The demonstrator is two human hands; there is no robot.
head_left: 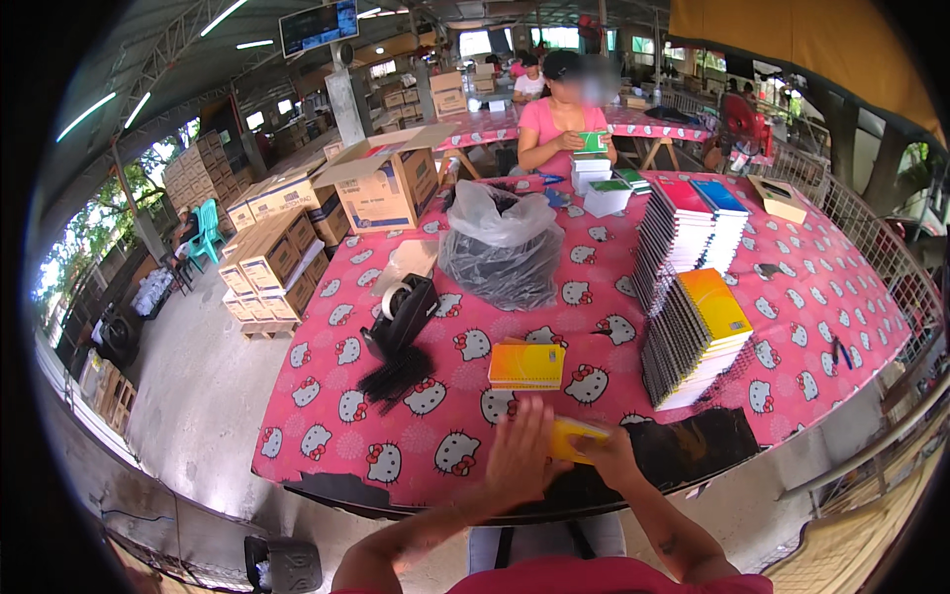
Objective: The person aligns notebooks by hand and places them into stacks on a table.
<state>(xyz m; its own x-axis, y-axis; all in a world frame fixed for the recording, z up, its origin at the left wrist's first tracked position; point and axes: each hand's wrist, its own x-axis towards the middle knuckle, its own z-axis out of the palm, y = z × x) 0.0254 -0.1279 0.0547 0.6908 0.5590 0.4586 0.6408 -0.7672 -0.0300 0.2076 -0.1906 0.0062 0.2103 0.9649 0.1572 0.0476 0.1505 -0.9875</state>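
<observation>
At the near edge of the table, my right hand is closed round a yellow notebook. My left hand has its fingers stretched out against the notebook's left end; its thumb side is partly hidden. Just beyond my hands lies a short stack of yellow-orange spiral notebooks. To the right rises a tall pile of yellow-covered spiral notebooks, with red-covered notebooks and blue-covered ones stacked behind it.
Left of the middle stand a black tape dispenser and a bunch of black spiral bindings. A plastic bag of dark material sits farther back. Across the table a co-worker handles a green booklet. Cartons stand at the left.
</observation>
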